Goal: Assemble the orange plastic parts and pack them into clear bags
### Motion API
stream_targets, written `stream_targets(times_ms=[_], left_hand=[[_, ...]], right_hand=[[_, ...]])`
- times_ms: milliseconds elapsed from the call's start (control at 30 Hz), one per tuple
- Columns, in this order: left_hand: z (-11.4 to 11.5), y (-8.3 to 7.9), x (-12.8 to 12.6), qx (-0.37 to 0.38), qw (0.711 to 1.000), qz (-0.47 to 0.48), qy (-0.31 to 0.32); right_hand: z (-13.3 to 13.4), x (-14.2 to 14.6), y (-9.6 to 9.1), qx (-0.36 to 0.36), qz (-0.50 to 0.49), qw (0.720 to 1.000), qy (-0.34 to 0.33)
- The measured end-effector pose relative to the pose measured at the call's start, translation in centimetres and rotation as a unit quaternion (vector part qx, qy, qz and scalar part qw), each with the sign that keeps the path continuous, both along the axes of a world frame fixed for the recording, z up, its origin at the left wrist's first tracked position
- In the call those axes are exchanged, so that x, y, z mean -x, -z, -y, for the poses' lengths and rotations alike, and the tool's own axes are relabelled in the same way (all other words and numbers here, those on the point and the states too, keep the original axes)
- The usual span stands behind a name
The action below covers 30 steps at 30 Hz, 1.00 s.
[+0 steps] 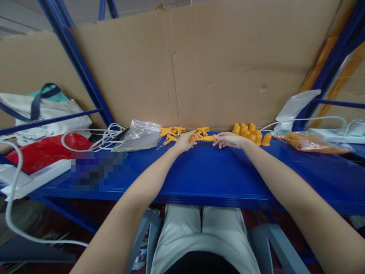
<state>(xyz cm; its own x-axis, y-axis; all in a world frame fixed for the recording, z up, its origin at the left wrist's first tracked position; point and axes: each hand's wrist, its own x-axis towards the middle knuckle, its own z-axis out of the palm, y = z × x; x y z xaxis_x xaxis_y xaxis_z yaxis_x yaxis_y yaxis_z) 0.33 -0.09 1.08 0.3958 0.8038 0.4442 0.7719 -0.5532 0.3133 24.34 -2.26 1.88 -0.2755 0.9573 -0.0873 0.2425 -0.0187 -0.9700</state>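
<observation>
With the clock set around my hands, a big brown cardboard sheet stands up at 12 o'clock. It is the largest thing I see. Next is my blue table. It runs from 9 o'clock to 3 o'clock, with its front edge at 6. I sit at 6 o'clock, and the grey chair has one arm at 5 and one at 7.

A white cloth bag with dark handles is far off, between 9 and 10 o'clock. The red bag is just in front of it, near 9. At 3 o'clock, well apart from me, lies a see-through bag with orange things inside. A shiny clear bag lies at 9 o'clock, nearer to me.

Now my hands. My left hand is at 9 o'clock, with its fingers curled around one end of an orange piece. My right hand is at 3 o'clock, with its fingertips pinched together on the other end. So the orange piece lies sideways between my two hands, near the back of the table.

More orange forked pieces lie in a pile from 9 to 12 o'clock, close by my left hand. Little orange caps stand bunched at 3 o'clock, just past my right hand. Thin little chains lie by the pile, at 9.
</observation>
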Motion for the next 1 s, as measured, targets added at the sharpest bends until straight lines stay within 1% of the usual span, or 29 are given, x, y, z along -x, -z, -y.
stream_targets(times_ms=[133, 233, 333, 400, 467, 800, 1000], left_hand=[[0.0, 0.0, 0.0, 0.001, 1.000, 0.004, -0.002], [0.0, 0.0, 0.0, -0.002, 1.000, -0.003, -0.005], [0.0, 0.0, 0.0, -0.003, 1.000, -0.002, -0.002], [-0.1, 0.1, 0.0, -0.004, 1.000, 0.002, -0.001], [-0.2, 0.1, 0.0, -0.007, 1.000, 0.004, -0.001], [-0.1, 0.0, 0.0, 0.008, 1.000, -0.002, -0.007], [-0.2, 0.0, 0.1, 0.006, 1.000, -0.008, -0.007]], right_hand=[[-0.6, 0.8, 0.4, -0.006, 0.057, 0.998, 0.026], [-0.7, 1.2, 0.4, -0.013, 0.087, 0.995, 0.049], [-0.5, 1.0, 0.2, -0.007, 0.058, 0.997, 0.040], [-0.3, 0.7, 0.2, -0.013, 0.027, 0.999, 0.021], [-0.2, 0.5, 0.2, -0.023, 0.018, 1.000, 0.012], [0.0, 0.6, 0.4, -0.075, 0.049, 0.996, 0.002], [-0.2, 0.7, 0.6, -0.069, 0.047, 0.996, 0.005]])
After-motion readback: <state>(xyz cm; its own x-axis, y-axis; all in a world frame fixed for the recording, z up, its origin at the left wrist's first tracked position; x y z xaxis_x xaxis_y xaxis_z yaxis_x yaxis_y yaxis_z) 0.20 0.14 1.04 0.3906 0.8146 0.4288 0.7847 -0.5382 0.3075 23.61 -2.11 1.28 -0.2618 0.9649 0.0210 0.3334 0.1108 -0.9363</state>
